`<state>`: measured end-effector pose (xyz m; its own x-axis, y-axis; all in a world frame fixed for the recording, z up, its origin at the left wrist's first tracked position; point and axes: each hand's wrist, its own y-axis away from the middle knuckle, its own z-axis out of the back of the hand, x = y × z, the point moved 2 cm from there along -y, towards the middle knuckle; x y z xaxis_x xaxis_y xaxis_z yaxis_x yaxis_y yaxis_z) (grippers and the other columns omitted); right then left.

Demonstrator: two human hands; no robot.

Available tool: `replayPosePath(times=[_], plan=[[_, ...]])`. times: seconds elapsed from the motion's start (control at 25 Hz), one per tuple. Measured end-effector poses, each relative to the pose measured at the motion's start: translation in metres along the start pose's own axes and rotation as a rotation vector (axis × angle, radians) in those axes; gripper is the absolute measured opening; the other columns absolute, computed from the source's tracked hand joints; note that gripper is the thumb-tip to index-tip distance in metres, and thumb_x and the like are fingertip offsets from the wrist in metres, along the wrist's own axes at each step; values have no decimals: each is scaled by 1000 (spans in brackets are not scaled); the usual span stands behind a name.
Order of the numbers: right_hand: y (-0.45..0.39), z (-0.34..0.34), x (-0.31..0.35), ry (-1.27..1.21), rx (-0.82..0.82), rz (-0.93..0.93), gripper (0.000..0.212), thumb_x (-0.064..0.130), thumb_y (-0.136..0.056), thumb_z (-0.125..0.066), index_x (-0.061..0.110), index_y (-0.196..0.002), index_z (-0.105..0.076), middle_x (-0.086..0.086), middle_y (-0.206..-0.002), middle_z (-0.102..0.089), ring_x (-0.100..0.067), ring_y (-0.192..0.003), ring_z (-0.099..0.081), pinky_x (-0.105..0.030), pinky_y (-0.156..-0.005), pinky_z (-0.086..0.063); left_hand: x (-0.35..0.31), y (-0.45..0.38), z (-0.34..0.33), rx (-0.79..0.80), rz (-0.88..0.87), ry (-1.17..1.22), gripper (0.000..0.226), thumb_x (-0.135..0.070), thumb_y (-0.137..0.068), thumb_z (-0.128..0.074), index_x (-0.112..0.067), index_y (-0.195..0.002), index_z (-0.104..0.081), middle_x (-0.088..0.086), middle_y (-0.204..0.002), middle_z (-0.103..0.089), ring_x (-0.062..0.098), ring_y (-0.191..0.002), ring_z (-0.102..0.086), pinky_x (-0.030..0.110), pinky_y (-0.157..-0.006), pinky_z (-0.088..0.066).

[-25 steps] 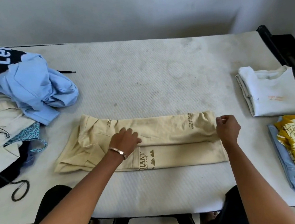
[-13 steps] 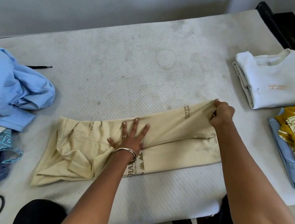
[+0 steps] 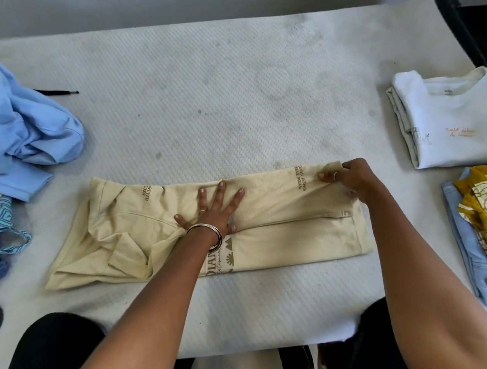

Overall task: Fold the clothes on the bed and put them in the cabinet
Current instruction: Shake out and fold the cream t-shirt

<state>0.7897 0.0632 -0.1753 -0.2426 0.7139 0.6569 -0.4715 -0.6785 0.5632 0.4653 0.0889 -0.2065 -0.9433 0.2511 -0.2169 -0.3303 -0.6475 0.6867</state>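
Beside cream shirt (image 3: 282, 210), folded white shirt (image 3: 453, 121)

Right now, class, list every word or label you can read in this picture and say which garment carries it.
"EXCL / ILLUMIN", cut off by a fold: left print on the cream shirt.
"WHERE EVE / MOMENT SPAR", also cut off: right print on it, by the right hand.
"DIA", partly hidden by the left hand's wrist: front print; the script under it is unreadable.
Orange writing and neck label on the white shirt: too blurred to read.
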Motion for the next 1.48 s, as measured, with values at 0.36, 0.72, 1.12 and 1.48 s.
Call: replayPosePath(times=[0.36,0.72,1.12,1.48], plan=[[-12,17,-4,19,-245,23,41,16,-80,-80,22,-113,-57,-12,-112,-56,-27,-101,-57,-43,-79,-51,1,-1,-3,12,-23,-4,90,-42,-95,-52,-65,-131,27,-22,-144,44,31,-141,31,87,-86,-7],[69,-56,-34,67,-620,-273,57,42,-85,-71,10,-124,-45,-21,-132,-49,-40,-125,-40,-51,-102,-32,2,-1,-1,4,-23,5,89,-43,-95,-52,-64,-133,26,-20,-146,43,33,-141,30,87,-86,-9],[98,-20,-51,58,-690,-74,41,-10,-86,-54,8,-122,-54,-18,-121,-49,-34,-112,-48,-42,-91,-43,16,21,-18,-289,-134,120,69,-36,-93,-57,-45,-149,-18,-11,-161,7,18,-148,6,73,-105,-4],[140,-130,11,811,-263,-10,40,44,-101,-40,15,-126,-53,-14,-137,-45,-40,-133,-30,-65,-106,-23,150,100,4,-860,534,561,23,-19,-85,-66,-15,-107,-68,17,-116,-59,40,-111,-51,48,-87,-45]])
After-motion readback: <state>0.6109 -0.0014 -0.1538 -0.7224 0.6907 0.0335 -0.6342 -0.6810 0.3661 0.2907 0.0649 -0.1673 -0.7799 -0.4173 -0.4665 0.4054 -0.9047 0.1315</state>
